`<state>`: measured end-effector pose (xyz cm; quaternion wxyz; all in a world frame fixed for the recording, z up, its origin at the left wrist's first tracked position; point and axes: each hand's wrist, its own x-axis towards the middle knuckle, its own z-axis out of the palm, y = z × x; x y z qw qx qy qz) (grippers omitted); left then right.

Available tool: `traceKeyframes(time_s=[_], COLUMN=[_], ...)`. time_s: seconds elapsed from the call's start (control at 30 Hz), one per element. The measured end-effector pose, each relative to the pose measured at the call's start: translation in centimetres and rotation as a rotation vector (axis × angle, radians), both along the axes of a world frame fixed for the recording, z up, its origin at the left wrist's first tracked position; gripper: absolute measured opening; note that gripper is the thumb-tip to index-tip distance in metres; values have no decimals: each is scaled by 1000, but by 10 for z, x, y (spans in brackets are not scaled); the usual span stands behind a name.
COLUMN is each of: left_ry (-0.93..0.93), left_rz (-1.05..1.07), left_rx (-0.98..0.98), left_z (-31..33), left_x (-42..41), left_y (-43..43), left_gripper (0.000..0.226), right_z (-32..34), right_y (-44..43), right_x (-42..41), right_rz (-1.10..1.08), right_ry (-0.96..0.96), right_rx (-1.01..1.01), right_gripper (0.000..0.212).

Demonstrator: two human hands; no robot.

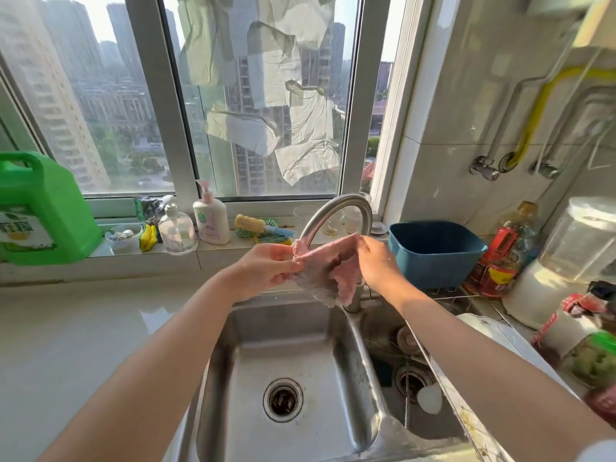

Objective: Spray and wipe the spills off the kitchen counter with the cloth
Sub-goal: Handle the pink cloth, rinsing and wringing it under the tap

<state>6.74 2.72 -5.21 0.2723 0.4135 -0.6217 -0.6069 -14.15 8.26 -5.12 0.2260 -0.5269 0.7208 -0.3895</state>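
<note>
A pink and grey cloth hangs stretched between both hands above the back of the steel sink, just in front of the curved tap. My left hand pinches the cloth's left upper corner. My right hand grips its right upper corner. The lower part of the cloth droops toward the tap's base. The pale kitchen counter stretches to the left of the sink. No spray bottle shows clearly in either hand.
On the window ledge stand a green jug, a clear pump bottle, a white pump bottle and sponges. A blue tub, oil bottles and a blender crowd the right side.
</note>
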Motion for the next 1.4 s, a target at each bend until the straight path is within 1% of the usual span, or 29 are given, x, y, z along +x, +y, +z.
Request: traceKeyframes(time_s=[0.07,0.17,0.23,0.3,0.37,0.43,0.47,0.53,0.6,0.67,0.7,0.73,0.77,0.8,0.83,0.9,0.93,1.0,1.03,1.13,1.23,1.33,1.4], left_ry=[-104,-294,-301,-223,-115,4,44,39,-3,43,85,92,53,-31,-101,-224,-280,-380,-392,-378,-449,-531,-526], left_rz=[45,139,199,238,249,256,259,280,337,443,491,524,543,535,502,389,324,225,208,192,118,31,-4], left_rx=[-110,-348,-410,-417,-397,-322,-283,-262,-285,-252,-210,-174,-146,-126,-99,-21,5,-15,-26,-64,-158,-256,-302], left_z=[8,24,40,53,66,79,84,95,103,110,110,107,102,93,85,70,65,61,60,64,74,83,84], left_x=[3,2,-3,-9,-17,-26,-31,-41,-49,-55,-57,-58,-60,-62,-63,-67,-70,-74,-76,-74,-65,-57,-53], left_y=[-6,-14,-19,-24,-29,-33,-35,-43,-53,-64,-68,-72,-78,-84,-86,-85,-82,-76,-74,-74,-68,-56,-48], left_gripper=[16,21,23,23,24,24,23,23,26,26,24,23,20,14,8,24,29,24,20,13,3,8,15], right_z=[8,26,44,63,82,101,110,122,125,124,121,117,111,104,96,83,77,73,73,78,85,84,81], right_y=[-5,-12,-19,-24,-31,-41,-44,-52,-65,-84,-92,-102,-112,-119,-125,-135,-138,-137,-133,-125,-114,-97,-81], right_x=[-7,-17,-21,-22,-25,-30,-32,-38,-44,-46,-46,-46,-46,-45,-43,-40,-41,-43,-43,-44,-40,-35,-29], right_rz=[-18,-42,9,50,58,65,86,109,52,-12,-41,-75,-111,-133,-135,-83,-33,90,129,144,136,118,90], right_ry=[12,-69,-79,-16,77,124,131,226,353,435,489,554,594,579,528,433,410,389,389,387,399,369,359], right_rx=[-57,-164,-210,-264,-304,-239,-186,-94,-97,-157,-154,-130,-83,-25,30,129,172,265,296,269,229,158,110], right_gripper=[41,40,37,35,29,31,26,17,24,24,23,26,36,44,45,35,34,42,44,38,27,17,17])
